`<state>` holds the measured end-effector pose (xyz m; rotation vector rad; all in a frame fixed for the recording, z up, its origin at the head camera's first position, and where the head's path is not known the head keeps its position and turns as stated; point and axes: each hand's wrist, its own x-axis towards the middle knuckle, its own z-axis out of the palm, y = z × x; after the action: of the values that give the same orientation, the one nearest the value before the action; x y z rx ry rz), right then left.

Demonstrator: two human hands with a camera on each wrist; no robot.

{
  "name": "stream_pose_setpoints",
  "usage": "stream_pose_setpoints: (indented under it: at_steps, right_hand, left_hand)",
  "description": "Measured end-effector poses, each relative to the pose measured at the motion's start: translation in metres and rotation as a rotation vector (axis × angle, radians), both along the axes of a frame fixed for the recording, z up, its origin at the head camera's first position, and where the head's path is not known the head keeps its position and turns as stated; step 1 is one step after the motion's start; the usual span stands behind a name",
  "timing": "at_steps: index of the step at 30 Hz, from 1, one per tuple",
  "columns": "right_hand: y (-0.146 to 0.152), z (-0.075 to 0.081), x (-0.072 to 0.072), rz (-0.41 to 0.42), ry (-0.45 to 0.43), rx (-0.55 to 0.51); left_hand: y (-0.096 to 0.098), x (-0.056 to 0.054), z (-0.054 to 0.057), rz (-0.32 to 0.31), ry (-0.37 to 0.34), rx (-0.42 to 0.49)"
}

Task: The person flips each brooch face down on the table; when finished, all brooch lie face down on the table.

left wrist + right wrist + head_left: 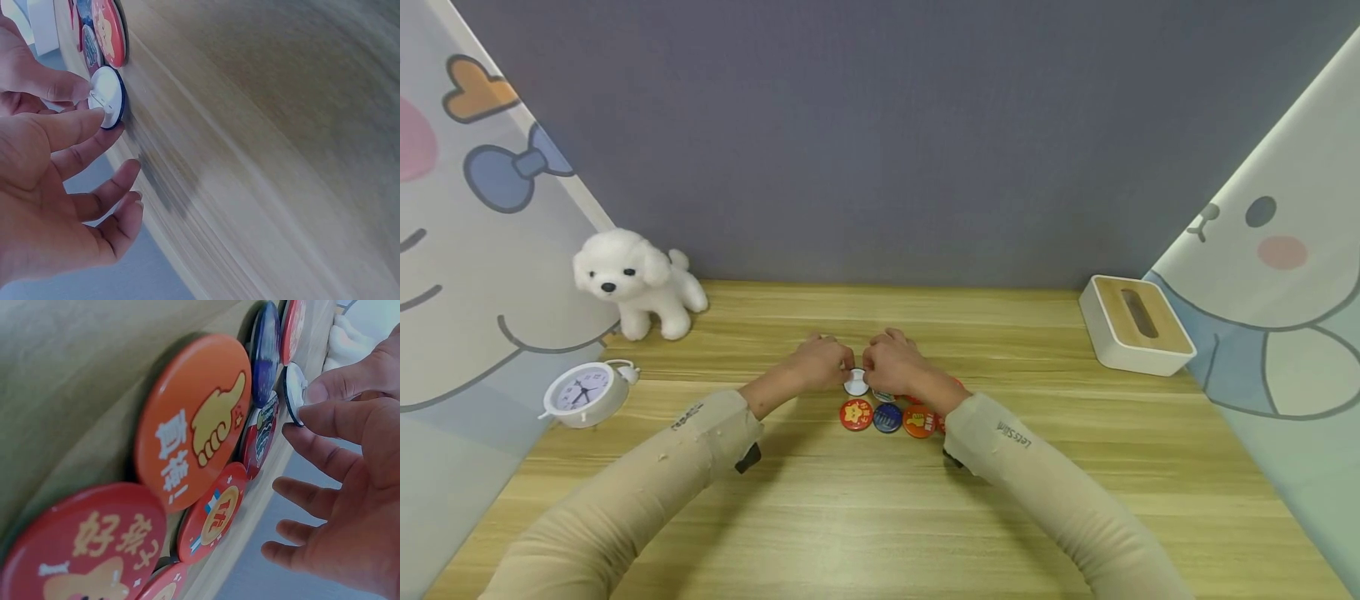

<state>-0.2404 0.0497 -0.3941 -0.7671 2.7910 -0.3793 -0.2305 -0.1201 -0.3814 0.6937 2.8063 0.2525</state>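
Note:
A round pin badge (856, 382) is tilted up between both hands, its white back with the metal pin facing the person. My left hand (823, 362) pinches it at the near side with thumb and index finger; the other fingers are loosely bent in the left wrist view. Opposite, my right hand (356, 450) has thumb and index finger on the badge's rim, its remaining fingers spread. Beside them lie a red badge with a yellow cartoon (856, 414), a dark blue badge (887, 417) and an orange thumbs-up badge (194, 425). The right forearm partly hides more red badges.
On the wooden table (850, 517), a white plush dog (655, 287) and a white alarm clock (583, 393) stand at the left. A white tissue box with a wooden lid (1138, 325) is at the back right. A grey partition (880, 150) rises behind the table.

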Motion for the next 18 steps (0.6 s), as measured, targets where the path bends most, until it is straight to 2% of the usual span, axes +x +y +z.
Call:
stream_pose_setpoints:
  at_steps: [8,18]
  right_hand:
    - [0.0001,0.0007,0.0002,-0.008,-0.001,0.014]
    - [-0.0005,0.0002,-0.0008,-0.003,-0.007,0.042]
  left_hand:
    - [-0.0006,0.0002,-0.0034,0.029,0.014,-0.006]
    - [0.0022,0.0001,-0.0026,0.054,0.007,-0.025]
